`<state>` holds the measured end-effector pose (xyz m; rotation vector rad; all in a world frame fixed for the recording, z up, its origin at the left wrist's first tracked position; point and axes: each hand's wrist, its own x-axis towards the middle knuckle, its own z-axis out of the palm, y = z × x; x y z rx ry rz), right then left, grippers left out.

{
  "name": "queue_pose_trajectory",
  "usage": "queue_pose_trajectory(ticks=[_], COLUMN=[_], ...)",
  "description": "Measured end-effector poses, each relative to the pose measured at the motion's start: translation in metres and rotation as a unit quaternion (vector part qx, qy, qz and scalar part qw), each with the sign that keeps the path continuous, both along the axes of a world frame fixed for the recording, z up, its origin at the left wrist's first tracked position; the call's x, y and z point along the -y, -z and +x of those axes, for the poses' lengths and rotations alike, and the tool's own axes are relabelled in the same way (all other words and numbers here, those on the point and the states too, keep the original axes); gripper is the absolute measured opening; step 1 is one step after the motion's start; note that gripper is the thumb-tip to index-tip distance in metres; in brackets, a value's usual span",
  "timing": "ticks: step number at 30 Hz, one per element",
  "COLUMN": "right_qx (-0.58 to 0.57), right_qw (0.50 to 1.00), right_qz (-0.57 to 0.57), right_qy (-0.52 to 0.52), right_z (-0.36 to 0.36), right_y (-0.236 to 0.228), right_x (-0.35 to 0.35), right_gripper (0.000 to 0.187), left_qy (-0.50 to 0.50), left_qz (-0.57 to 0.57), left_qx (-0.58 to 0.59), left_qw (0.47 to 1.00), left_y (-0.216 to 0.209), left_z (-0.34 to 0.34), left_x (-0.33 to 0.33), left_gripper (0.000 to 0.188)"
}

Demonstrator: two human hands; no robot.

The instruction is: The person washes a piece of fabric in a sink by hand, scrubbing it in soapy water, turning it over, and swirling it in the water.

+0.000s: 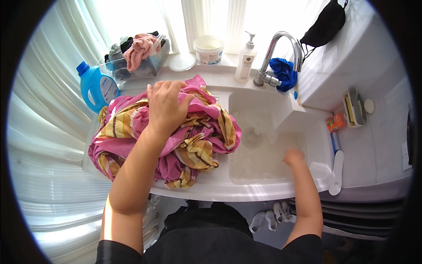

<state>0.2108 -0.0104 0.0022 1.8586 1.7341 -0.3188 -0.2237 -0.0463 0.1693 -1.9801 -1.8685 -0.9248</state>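
A heap of pink cloth with yellow, brown and white patterned parts (200, 152) lies bunched on the ridged side of the white sink (263, 191). My left hand (167, 105) rests on top of the heap, palm down, thumb apart from the fingers. Cloudy water (250, 160) stands in the basin, and the round drain (251, 138) shows dimly through it. At the basin's right side my right hand (293, 156) dips into the water. Its fingers are hidden there, so I cannot tell whether they hold anything.
Behind the cloth stand a blue detergent bottle (97, 88), a clear bin of clothes (151, 66), a white tub (209, 50) and a pump bottle (245, 61). A chrome faucet (270, 55) arches beside a blue cloth (283, 75). A white-handled brush (336, 174) lies on the right rim.
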Motion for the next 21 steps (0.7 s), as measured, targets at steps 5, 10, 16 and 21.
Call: queue_pose_trajectory(ticks=[5, 10, 16, 21], right_qx=[-0.056, -0.139, -0.484, -0.481], right_qw=[0.997, 0.965, 0.798, 0.746], right_qz=[0.043, 0.180, 0.293, 0.289], right_qy=[-0.037, -0.133, -0.206, -0.358], right_z=[0.001, -0.028, -0.167, -0.281], right_y=[-0.014, -0.022, -0.102, -0.113], right_x=[-0.006, -0.019, -0.007, 0.005], right_gripper=[0.034, 0.063, 0.071, 0.050], left_qy=[0.075, 0.064, -0.031, -0.011], left_qz=[0.037, 0.016, -0.047, -0.031], left_qx=[0.050, 0.029, -0.048, -0.052], left_qw=[0.995, 0.997, 0.997, 0.998], left_y=[-0.004, 0.012, 0.018, 0.022], left_z=[0.005, -0.011, -0.024, -0.042], left_x=[0.056, 0.108, 0.140, 0.150], left_gripper=[0.025, 0.027, 0.028, 0.014])
